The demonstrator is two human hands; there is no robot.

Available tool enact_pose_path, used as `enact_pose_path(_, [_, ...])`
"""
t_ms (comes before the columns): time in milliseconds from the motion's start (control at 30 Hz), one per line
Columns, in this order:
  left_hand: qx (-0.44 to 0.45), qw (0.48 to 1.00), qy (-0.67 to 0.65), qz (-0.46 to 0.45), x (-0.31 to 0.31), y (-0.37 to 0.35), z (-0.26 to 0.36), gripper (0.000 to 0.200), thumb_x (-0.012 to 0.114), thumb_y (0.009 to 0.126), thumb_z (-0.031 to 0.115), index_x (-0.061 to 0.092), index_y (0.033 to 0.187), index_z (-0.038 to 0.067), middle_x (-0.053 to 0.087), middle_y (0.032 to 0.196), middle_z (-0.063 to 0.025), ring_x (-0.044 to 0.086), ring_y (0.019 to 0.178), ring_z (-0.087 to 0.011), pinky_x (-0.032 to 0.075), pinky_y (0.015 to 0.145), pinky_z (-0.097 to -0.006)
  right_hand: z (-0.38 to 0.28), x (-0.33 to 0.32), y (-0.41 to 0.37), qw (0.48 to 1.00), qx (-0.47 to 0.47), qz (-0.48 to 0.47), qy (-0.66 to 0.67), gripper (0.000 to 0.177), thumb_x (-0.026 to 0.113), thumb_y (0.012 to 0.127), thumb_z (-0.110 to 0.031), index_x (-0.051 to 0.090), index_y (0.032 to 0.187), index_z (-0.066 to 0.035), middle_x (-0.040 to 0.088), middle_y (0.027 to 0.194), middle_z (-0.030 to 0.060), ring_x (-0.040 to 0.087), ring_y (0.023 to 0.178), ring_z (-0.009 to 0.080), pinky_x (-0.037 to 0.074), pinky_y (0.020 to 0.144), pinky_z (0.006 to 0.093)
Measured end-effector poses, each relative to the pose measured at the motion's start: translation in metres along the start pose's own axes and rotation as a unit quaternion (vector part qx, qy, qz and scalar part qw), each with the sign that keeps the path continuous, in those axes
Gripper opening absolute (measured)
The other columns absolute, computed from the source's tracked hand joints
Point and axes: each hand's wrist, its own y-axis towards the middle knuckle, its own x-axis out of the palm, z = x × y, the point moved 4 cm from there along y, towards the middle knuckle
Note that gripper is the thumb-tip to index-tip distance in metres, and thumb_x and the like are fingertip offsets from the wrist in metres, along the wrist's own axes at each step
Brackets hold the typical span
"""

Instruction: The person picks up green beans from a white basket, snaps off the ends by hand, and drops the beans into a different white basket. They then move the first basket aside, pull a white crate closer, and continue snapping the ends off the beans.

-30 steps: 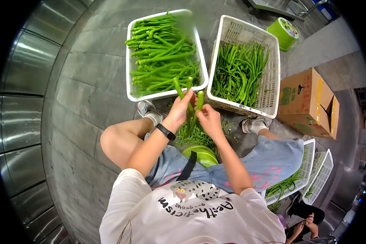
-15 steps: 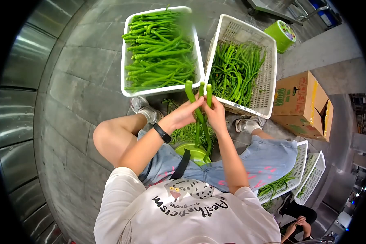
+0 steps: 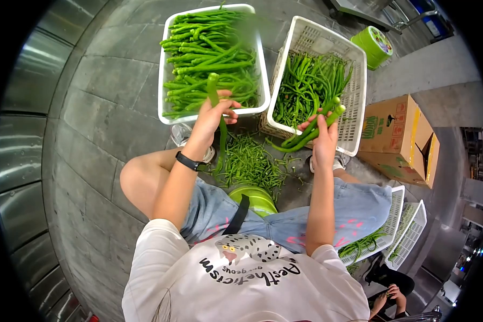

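My left hand [image 3: 210, 117] is closed round one long green chili pepper [image 3: 213, 87], held over the near edge of a white tub [image 3: 165, 70]. Its blunt pale end points up and its thin end hangs toward the floor. In that tub several long green peppers [image 3: 204, 51] lie in rows. My right hand [image 3: 323, 140] grips two or so long green peppers [image 3: 301, 140] at the near rim of a white slatted basket [image 3: 358, 102]. More thin green peppers [image 3: 311, 88] lie tangled inside it. Between my feet, thin green stems [image 3: 252, 163] are heaped on the floor.
A green bucket-like stool [image 3: 252, 198] is between my legs, and another green tub [image 3: 371, 48] stands behind the basket. To the right is a cardboard box [image 3: 389, 137]. White crates [image 3: 408, 231] sit by my right thigh, near another person's hands [image 3: 389, 298].
My hands have parted from the middle. The left moved up and left with one pepper; the right moved right to the slatted basket with the others.
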Motion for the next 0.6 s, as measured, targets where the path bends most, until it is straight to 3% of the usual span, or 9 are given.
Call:
enact_pose_path(133, [0.005,0.994,-0.011,-0.105,0.036,-0.008,-0.018,0.043,0.053,0.094,0.026,0.042,0.129,0.004,0.053,0.121,-0.0138,0.056,0.103,-0.0231,0.051,0.082,-0.0366,0.021,0.042,-0.024,0.987,0.105,-0.104,-0.059,0.022,0.055,0.093,-0.017,0.052,0.109,-0.002,0.061,0.091,0.0089,0.063,0.075,0.016,0.05,0.069,0.0284])
enact_pose_path(167, [-0.015,0.988,-0.035,-0.149,0.047,-0.009,-0.035,0.05,0.051,0.095,0.029,0.037,0.136,0.005,0.045,0.132,-0.0116,0.048,0.116,-0.0222,0.045,0.093,-0.037,0.037,0.052,-0.029,0.986,0.082,-0.124,-0.081,0.021,0.057,0.091,-0.015,0.055,0.108,-0.002,0.062,0.09,0.0076,0.062,0.076,0.014,0.049,0.07,0.0274])
enact_pose_path(200, [0.014,0.989,0.036,-0.144,0.059,-0.019,-0.038,0.052,0.05,0.096,0.028,0.033,0.139,0.006,0.043,0.134,-0.0086,0.043,0.12,-0.0185,0.04,0.097,-0.0335,0.048,0.062,-0.032,0.975,-0.001,-0.148,-0.168,0.023,0.057,0.088,-0.012,0.055,0.109,-0.002,0.061,0.095,0.0106,0.062,0.081,0.0183,0.049,0.073,0.0285])
enact_pose_path(267, [0.054,0.987,-0.002,-0.153,0.073,-0.026,-0.048,0.056,0.055,0.093,0.026,0.032,0.141,0.008,0.043,0.134,-0.0063,0.041,0.121,-0.0161,0.037,0.097,-0.0301,0.036,0.085,-0.052,0.942,-0.132,-0.089,-0.295,0.034,0.055,0.084,-0.009,0.052,0.117,-0.001,0.054,0.111,0.0159,0.055,0.102,0.0293,0.045,0.085,0.0376])
enact_pose_path(367, [0.004,0.979,-0.068,-0.193,0.067,-0.027,-0.05,0.056,0.061,0.089,0.022,0.036,0.138,0.009,0.045,0.131,-0.0066,0.045,0.116,-0.0155,0.039,0.094,-0.0294,0.053,0.089,-0.056,0.893,-0.131,-0.124,-0.412,0.045,0.055,0.081,-0.011,0.047,0.124,-0.001,0.04,0.128,0.0188,0.036,0.121,0.0391,0.035,0.097,0.0473])
enact_pose_path(467, [-0.028,0.979,-0.083,-0.186,0.061,-0.026,-0.056,0.053,0.064,0.086,0.019,0.041,0.133,0.009,0.049,0.125,-0.0056,0.048,0.112,-0.0143,0.04,0.092,-0.0285,0.041,0.089,-0.051,0.864,-0.151,-0.147,-0.458,0.055,0.057,0.08,-0.016,0.041,0.131,-0.003,0.033,0.135,0.0186,0.024,0.129,0.0416,0.029,0.101,0.0518])
enact_pose_path(500, [0.012,0.987,-0.07,-0.145,0.062,-0.023,-0.057,0.037,0.063,0.087,0.019,0.049,0.12,0.008,0.058,0.109,-0.0056,0.056,0.099,-0.015,0.045,0.087,-0.0294,0.035,0.084,-0.048,0.824,-0.178,-0.155,-0.515,0.064,0.061,0.078,-0.019,0.036,0.135,-0.003,0.031,0.137,0.0196,0.026,0.129,0.0403,0.029,0.102,0.0516])
enact_pose_path(533, [0.002,0.989,-0.097,-0.115,0.062,-0.022,-0.051,0.032,0.062,0.088,0.019,0.051,0.115,0.007,0.059,0.104,-0.0055,0.057,0.095,-0.0159,0.046,0.085,-0.0299,0.021,0.083,-0.047,0.812,-0.167,-0.155,-0.537,0.065,0.065,0.077,-0.014,0.037,0.134,-0.002,0.031,0.138,0.0172,0.029,0.127,0.0384,0.028,0.105,0.0445])
enact_pose_path(600, [-0.019,0.987,-0.149,-0.055,0.066,-0.019,-0.037,0.023,0.061,0.088,0.019,0.054,0.106,0.007,0.061,0.093,-0.0055,0.06,0.086,-0.0176,0.049,0.081,-0.0311,-0.003,0.073,-0.045,0.828,-0.182,-0.196,-0.494,0.075,0.07,0.076,-0.028,0.034,0.137,-0.001,0.03,0.139,0.0191,0.028,0.129,0.0385,0.029,0.104,0.0469])
